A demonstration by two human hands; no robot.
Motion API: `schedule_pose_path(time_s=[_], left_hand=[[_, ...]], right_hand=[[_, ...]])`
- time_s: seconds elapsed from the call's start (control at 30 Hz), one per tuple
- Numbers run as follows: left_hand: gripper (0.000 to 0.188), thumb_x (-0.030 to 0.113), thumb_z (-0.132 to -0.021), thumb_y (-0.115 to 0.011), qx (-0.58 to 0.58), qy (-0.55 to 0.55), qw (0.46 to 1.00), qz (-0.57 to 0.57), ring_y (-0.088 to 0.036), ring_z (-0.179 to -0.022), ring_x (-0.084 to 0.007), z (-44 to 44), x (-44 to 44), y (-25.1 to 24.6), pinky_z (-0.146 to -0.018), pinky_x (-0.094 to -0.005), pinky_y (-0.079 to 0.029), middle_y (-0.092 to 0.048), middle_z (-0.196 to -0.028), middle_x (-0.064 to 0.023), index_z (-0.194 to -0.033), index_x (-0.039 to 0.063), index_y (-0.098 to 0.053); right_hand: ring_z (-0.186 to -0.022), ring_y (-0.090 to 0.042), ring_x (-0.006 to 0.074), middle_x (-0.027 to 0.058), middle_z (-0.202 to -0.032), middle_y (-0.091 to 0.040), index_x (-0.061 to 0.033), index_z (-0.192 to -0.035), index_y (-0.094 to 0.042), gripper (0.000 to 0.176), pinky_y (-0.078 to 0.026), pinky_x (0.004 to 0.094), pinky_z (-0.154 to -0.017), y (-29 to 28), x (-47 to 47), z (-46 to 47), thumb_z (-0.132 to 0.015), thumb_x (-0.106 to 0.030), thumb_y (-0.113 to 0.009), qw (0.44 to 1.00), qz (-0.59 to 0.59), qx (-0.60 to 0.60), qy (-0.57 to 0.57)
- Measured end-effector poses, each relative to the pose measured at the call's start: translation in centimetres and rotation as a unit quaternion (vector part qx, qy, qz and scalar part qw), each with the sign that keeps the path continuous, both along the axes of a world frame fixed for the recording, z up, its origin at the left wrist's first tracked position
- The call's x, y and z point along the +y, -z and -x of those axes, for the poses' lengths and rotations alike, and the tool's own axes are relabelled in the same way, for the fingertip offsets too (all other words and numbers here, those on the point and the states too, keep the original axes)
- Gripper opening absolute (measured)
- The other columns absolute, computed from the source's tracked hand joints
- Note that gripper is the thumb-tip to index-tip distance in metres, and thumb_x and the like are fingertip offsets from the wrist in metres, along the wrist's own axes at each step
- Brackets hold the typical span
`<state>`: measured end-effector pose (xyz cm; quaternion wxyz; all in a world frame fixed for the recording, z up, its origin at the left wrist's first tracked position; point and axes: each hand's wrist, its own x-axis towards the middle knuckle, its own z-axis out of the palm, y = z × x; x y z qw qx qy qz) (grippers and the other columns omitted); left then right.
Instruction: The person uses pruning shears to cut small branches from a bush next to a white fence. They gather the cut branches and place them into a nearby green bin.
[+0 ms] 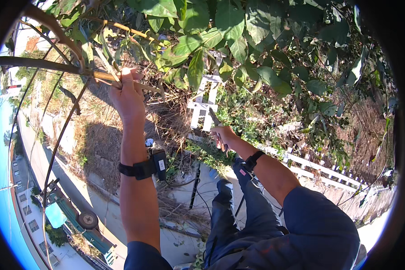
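Observation:
My left hand [129, 91] is raised at the upper left, its fingers closed around a thin woody branch [103, 75] near a fork of several stems. Lower and to the right, my right hand [224, 136] grips a slender tool [214, 116], perhaps a knife or pruning shears; its exact kind cannot be told. That tool points up and left, over a white slatted fence piece [202, 106]. Broad green leaves [229, 20] hang above both hands. Each wrist wears a black strap with a small device.
A white picket fence [320, 168] runs along the right. Dry brush [168, 118] and green weeds lie below the hands. Thin dark stems cross the left side. Beyond them, a green vehicle [77, 219] stands on a road. Concrete ground is around my feet.

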<state>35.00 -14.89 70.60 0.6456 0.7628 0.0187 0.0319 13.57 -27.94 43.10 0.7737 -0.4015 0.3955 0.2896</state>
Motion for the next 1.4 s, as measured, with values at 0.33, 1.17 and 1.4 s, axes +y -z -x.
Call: schedule_pose_path(time_s=[0.33, 1.17, 1.4], left_hand=[[0.052, 0.040, -0.109, -0.051, 0.059, 0.044, 0.997, 0.037, -0.038, -0.043, -0.0054, 8.8, 8.4, -7.4, -0.040, -0.0251, -0.027, -0.062, -0.065, -0.0074, -0.070, 0.006, -0.055], [0.043, 0.045, -0.110, -0.043, 0.090, 0.019, 0.940, 0.329, -0.026, -0.037, -0.0101, 43.7, 37.1, -15.8, -0.037, -0.0288, -0.024, -0.061, -0.074, -0.0159, -0.085, 0.011, -0.050], [0.045, 0.050, -0.109, -0.045, 0.159, -0.070, 0.890, 0.422, -0.026, -0.036, -0.0123, 47.3, 39.0, -9.4, -0.037, -0.0300, -0.024, -0.063, -0.076, -0.0130, -0.087, 0.011, -0.052]], right_hand=[[-0.044, -0.057, 0.0226, 0.0085, -0.057, -0.057, -0.0024, -0.078, -0.061, 0.025, -0.050, 0.0396, -0.044, 0.7, -2.9, 21.3, -0.086, -0.024, -0.070, 0.991, 0.084, 0.082, 0.060], [-0.053, -0.060, 0.0236, 0.0074, -0.066, -0.058, -0.0028, -0.078, -0.062, 0.023, -0.052, 0.0396, -0.049, -19.4, 3.3, 27.7, -0.092, -0.019, -0.071, 0.968, 0.169, -0.031, -0.182], [-0.045, -0.052, 0.0178, 0.0054, -0.057, -0.054, -0.0057, -0.066, -0.054, 0.032, -0.041, 0.0358, -0.043, -24.7, 5.6, 27.2, -0.093, -0.016, -0.069, 0.954, 0.160, -0.102, -0.232]])
